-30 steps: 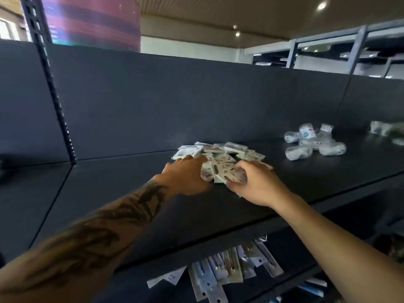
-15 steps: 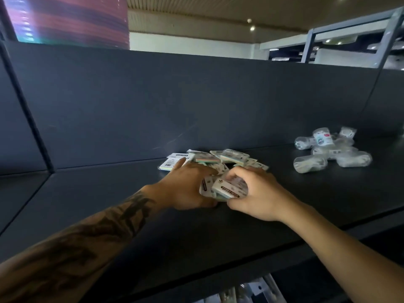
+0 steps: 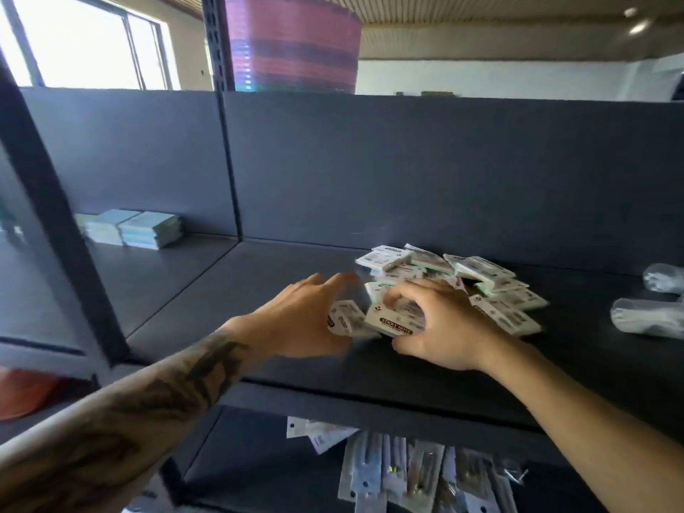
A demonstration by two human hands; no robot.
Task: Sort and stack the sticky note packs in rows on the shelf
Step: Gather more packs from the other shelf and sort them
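A loose pile of white wrapped sticky note packs (image 3: 481, 275) lies on the dark shelf (image 3: 237, 298) near its back panel. My right hand (image 3: 444, 327) grips a pack labelled STICKY NOTE (image 3: 394, 322) at the near edge of the pile, fingers curled over its top. My left hand (image 3: 303, 320) sits just left of it, fingers stretched toward the pile; another pack (image 3: 346, 320) lies against its palm side. Whether the left hand holds that pack is hidden.
A neat stack of pale blue-green pads (image 3: 133, 229) stands in the neighbouring bay at the left, past the upright post (image 3: 225, 142). Clear wrapped rolls (image 3: 647, 316) lie at the right. Hanging packaged items (image 3: 399, 472) fill the lower shelf.
The view has swung left, showing the left bay and window. My right hand keeps its grip on the labelled pack; my left fingers have spread out straighter beside it.
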